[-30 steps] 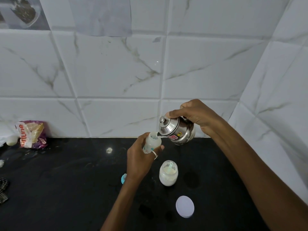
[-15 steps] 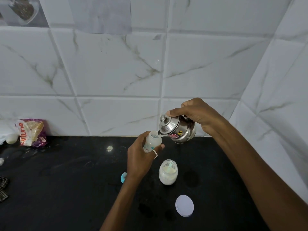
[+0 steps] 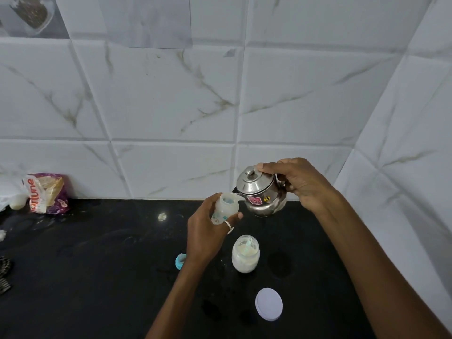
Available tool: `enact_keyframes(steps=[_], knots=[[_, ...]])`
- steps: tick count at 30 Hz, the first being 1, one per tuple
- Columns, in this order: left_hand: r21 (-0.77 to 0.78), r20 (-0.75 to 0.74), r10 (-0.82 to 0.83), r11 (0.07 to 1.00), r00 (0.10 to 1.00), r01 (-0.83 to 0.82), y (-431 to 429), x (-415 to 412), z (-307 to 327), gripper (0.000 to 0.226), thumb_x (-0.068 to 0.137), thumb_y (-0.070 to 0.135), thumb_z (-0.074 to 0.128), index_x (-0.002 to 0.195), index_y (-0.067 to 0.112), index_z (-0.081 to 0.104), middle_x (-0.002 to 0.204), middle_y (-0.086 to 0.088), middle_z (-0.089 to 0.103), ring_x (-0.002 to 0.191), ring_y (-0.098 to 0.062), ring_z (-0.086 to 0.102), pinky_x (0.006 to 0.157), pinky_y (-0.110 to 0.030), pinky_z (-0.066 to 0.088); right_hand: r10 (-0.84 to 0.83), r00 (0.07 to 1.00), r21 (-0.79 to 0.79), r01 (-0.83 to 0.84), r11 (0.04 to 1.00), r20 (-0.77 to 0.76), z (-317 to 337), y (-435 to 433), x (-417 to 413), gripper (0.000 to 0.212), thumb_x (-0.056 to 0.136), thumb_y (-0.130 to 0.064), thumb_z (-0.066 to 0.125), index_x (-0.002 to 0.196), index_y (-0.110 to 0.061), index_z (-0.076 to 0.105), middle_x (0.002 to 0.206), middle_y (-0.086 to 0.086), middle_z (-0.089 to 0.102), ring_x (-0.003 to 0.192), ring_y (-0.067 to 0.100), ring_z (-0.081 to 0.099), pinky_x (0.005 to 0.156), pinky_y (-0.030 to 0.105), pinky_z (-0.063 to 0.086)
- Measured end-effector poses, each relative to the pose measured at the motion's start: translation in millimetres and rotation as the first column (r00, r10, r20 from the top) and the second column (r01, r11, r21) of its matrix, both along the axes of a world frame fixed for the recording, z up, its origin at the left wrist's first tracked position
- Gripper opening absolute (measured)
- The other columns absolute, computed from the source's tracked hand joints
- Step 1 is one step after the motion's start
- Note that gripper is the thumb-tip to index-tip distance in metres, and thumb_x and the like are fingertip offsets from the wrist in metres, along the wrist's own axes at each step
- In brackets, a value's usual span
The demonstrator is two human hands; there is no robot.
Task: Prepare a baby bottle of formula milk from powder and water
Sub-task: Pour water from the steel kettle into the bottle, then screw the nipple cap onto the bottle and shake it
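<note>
My left hand (image 3: 204, 234) grips a small translucent baby bottle (image 3: 226, 207) with no cap, held above the black counter (image 3: 97, 277). My right hand (image 3: 297, 183) holds a small steel kettle (image 3: 261, 194) by its handle, thumb on the lid, its spout touching the bottle's open mouth. The kettle is only slightly tilted. Below stands an open glass jar of white powder (image 3: 245, 253) with a pale scoop inside. Its white lid (image 3: 269, 304) lies flat nearer me. A blue bottle cap piece (image 3: 179, 260) peeks out behind my left wrist.
A purple and white food packet (image 3: 45, 193) leans against the marble-tiled wall (image 3: 171, 106) at the far left, beside a small white object (image 3: 17, 201). A dark patterned thing (image 3: 4, 275) sits at the left edge. The tiled wall also closes in on the right.
The kettle has tipped back toward upright, its lid now facing up more. My left hand and the bottle have stayed nearly in place under the spout.
</note>
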State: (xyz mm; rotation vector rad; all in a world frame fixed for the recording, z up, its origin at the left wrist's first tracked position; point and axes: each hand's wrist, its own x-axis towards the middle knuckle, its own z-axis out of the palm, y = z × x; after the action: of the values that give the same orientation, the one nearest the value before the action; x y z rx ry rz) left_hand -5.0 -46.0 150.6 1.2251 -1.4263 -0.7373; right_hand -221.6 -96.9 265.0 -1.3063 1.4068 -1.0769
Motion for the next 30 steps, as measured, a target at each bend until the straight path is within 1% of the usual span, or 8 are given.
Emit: enact_keyframes(steps=[2, 7, 11, 14, 20, 22, 25, 30], knots=[[-0.001, 0.007, -0.009, 1.000, 1.000, 0.009, -1, -3, -2, 0.056, 0.077, 0.033, 0.090, 0.126, 0.033, 0.061, 0.117, 0.017, 0.070, 0.108, 0.000, 0.066, 0.083, -0.007, 0.050, -0.008, 0.998, 0.015, 0.007, 1.000, 0.056, -8, 2, -4, 0.048, 0.050, -0.056, 0.092, 0.065, -0.018, 0.065, 0.063, -0.002, 0.053, 0.053, 0.005, 0.051, 0.066, 0.029, 0.041], [0.013, -0.020, -0.035, 0.999, 0.999, 0.035, 0, -13, -3, 0.054, 0.077, 0.031, 0.091, 0.124, 0.033, 0.064, 0.112, 0.019, 0.073, 0.106, 0.003, 0.068, 0.084, -0.011, 0.051, -0.078, 0.967, 0.066, 0.064, 0.996, 0.242, -29, 6, -13, 0.048, 0.051, -0.055, 0.093, 0.071, -0.019, 0.068, 0.058, -0.008, 0.049, 0.047, 0.003, 0.041, 0.045, 0.019, 0.034], [0.013, -0.012, -0.037, 0.999, 0.999, 0.037, 3, -21, -6, 0.054, 0.076, 0.029, 0.091, 0.120, 0.040, 0.062, 0.110, 0.023, 0.072, 0.105, 0.007, 0.066, 0.083, -0.009, 0.050, -0.135, 0.925, 0.111, 0.101, 0.989, 0.354, -46, 13, -22, 0.035, 0.056, -0.054, 0.089, 0.062, -0.022, 0.077, 0.055, -0.011, 0.051, 0.045, 0.003, 0.040, 0.039, 0.016, 0.031], [0.032, -0.018, -0.036, 0.999, 0.999, 0.037, 6, -26, -12, 0.056, 0.076, 0.030, 0.091, 0.123, 0.037, 0.063, 0.113, 0.021, 0.072, 0.107, 0.007, 0.066, 0.084, -0.010, 0.051, -0.163, 0.896, 0.126, 0.121, 0.985, 0.412, -60, 20, -33, 0.026, 0.071, -0.048, 0.087, 0.063, -0.025, 0.080, 0.056, -0.011, 0.061, 0.045, 0.001, 0.052, 0.039, 0.014, 0.037], [0.069, -0.056, -0.034, 0.997, 0.998, 0.038, 12, -41, -30, 0.059, 0.074, 0.034, 0.091, 0.127, 0.035, 0.064, 0.114, 0.022, 0.073, 0.108, 0.002, 0.068, 0.087, -0.014, 0.054, -0.232, 0.828, 0.152, 0.179, 0.972, 0.511, -88, 31, -60, 0.018, 0.082, -0.034, 0.080, 0.065, -0.027, 0.083, 0.070, -0.009, 0.076, 0.059, 0.000, 0.070, 0.046, 0.013, 0.047], [0.084, -0.067, -0.042, 0.995, 0.997, 0.047, 14, -47, -36, 0.059, 0.073, 0.038, 0.090, 0.125, 0.040, 0.063, 0.116, 0.024, 0.072, 0.109, -0.001, 0.069, 0.089, -0.018, 0.056, -0.280, 0.812, 0.192, 0.209, 0.959, 0.512, -102, 34, -71, 0.013, 0.083, -0.033, 0.080, 0.072, -0.026, 0.084, 0.081, -0.004, 0.080, 0.070, 0.006, 0.075, 0.059, 0.019, 0.052], [0.120, -0.074, -0.049, 0.991, 0.996, 0.058, 17, -57, -47, 0.063, 0.072, 0.044, 0.088, 0.129, 0.034, 0.064, 0.119, 0.020, 0.072, 0.113, -0.006, 0.069, 0.095, -0.030, 0.059, -0.366, 0.778, 0.270, 0.259, 0.927, 0.511, -126, 35, -87, 0.010, 0.084, -0.027, 0.079, 0.080, -0.022, 0.086, 0.090, 0.003, 0.081, 0.079, 0.011, 0.077, 0.073, 0.027, 0.052], [0.208, -0.082, -0.057, 0.975, 0.995, 0.073, 25, -74, -69, 0.067, 0.070, 0.044, 0.089, 0.130, 0.031, 0.064, 0.121, 0.015, 0.072, 0.116, -0.010, 0.068, 0.099, -0.044, 0.057, -0.442, 0.750, 0.333, 0.307, 0.892, 0.492, -172, 35, -105, 0.012, 0.089, -0.021, 0.076, 0.084, -0.013, 0.084, 0.092, 0.008, 0.080, 0.084, 0.017, 0.076, 0.074, 0.028, 0.054]])
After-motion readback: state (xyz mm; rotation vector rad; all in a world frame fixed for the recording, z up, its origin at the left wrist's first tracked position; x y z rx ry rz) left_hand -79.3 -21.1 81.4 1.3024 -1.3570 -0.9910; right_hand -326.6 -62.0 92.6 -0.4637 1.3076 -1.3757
